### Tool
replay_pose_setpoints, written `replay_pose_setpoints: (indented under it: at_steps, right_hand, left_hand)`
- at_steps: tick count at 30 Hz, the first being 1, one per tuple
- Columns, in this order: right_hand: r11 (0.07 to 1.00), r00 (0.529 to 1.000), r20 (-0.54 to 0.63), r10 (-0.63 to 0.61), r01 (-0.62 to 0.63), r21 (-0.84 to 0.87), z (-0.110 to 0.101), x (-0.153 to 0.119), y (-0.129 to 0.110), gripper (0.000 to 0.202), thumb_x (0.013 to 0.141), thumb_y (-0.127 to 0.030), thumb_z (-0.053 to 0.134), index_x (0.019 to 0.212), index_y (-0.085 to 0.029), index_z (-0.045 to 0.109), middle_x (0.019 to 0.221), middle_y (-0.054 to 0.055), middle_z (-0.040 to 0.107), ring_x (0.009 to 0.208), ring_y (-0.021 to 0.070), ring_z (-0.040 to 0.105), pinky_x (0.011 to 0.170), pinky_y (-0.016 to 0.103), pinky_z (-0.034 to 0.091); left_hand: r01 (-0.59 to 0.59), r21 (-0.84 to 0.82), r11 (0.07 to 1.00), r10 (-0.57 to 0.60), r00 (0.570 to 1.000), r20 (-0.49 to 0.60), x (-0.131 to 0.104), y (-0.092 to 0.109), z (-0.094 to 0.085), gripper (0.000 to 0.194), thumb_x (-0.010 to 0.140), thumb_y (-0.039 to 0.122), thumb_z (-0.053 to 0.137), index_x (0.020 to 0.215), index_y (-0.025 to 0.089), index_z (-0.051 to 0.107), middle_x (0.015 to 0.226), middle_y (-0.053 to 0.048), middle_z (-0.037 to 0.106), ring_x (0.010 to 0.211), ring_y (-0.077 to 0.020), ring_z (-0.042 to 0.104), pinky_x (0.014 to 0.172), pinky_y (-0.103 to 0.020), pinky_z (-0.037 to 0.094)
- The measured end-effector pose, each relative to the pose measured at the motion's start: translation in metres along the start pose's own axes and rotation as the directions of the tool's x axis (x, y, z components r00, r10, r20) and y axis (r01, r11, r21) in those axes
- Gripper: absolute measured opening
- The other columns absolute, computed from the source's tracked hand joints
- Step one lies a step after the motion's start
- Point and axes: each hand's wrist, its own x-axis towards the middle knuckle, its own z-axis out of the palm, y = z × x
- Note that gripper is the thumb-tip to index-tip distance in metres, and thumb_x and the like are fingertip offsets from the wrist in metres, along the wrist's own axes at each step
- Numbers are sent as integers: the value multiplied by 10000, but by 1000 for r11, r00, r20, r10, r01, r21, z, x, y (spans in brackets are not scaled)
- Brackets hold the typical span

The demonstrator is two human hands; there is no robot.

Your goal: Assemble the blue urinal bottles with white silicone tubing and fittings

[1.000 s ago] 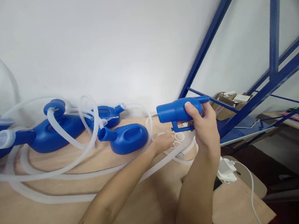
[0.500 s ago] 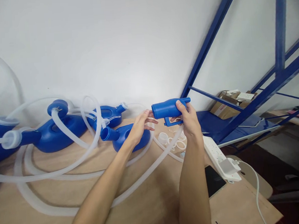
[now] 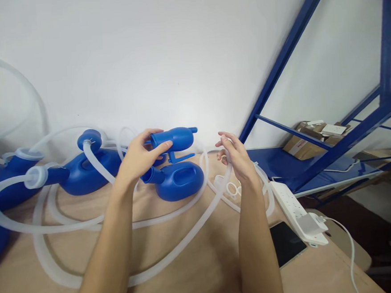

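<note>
- Head view: the left hand (image 3: 138, 158) holds a blue cup-shaped part (image 3: 178, 141) by its open left end, thumb and fingers closed around it.
- This part is raised, tipped on its side, its narrow spout pointing right; a blue bottle (image 3: 181, 181) lies just below it on the bench (image 3: 191, 276).
- The right hand (image 3: 238, 159), well apart to the right, has loosely curled fingers around the upper end of a translucent hose (image 3: 216, 199), which curves down near and left.
- White rings (image 3: 232, 188) lie below the right hand.
- Further right are a power strip (image 3: 286, 200) and, nearer, a dark flat device (image 3: 286, 243).
- More blue bottles (image 3: 86, 174) with hoses lie left.
</note>
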Motion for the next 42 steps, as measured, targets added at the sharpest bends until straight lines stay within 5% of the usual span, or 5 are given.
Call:
replay_pose_setpoints:
  at_steps: [10,24,29,32,42]
  right_hand:
    - [976,976,215,-47,91,-200,33,35,101,561,821,-539,744,1256,-202,630,838,-21,661,750,175,659,774,336,555]
    - [981,922,366,-128,171,-87,42,47,131,447,865,-543,709,1166,-218,771,1250,82,781,1203,299,679,1155,478,474]
    - [987,932,353,-80,123,-103,37,43,125,509,810,-526,765,1215,-218,772,1237,80,782,1180,295,683,1095,456,531]
    - [987,948,318,-10,59,-146,27,38,116,513,794,-508,787,1212,-212,770,1145,80,794,975,258,718,758,347,620]
    - [996,992,-128,-14,26,85,-28,30,43,538,819,-501,746,1294,-273,637,1128,65,684,758,142,713,399,144,301]
  left_hand:
    - [-40,695,718,33,999,23,-3,-4,23,509,809,605,786,1060,171,698,1130,-128,768,1087,-360,724,882,-412,562]
    - [-116,803,584,-73,978,194,-20,-22,99,772,894,434,793,1564,323,426,1629,-179,406,1145,-379,741,868,-426,600]
    - [-188,724,664,-125,926,356,-18,-19,76,1107,789,674,817,1688,342,263,1750,-203,262,1472,-462,512,1055,-535,544]
    - [-219,679,701,-150,885,441,-12,-16,45,1001,848,745,690,1682,326,328,1741,-168,342,1554,-428,415,1161,-550,463]
    - [-99,629,771,-260,852,454,-21,8,-36,905,837,750,632,1554,203,557,1615,-173,549,1481,-374,532,1193,-449,436]
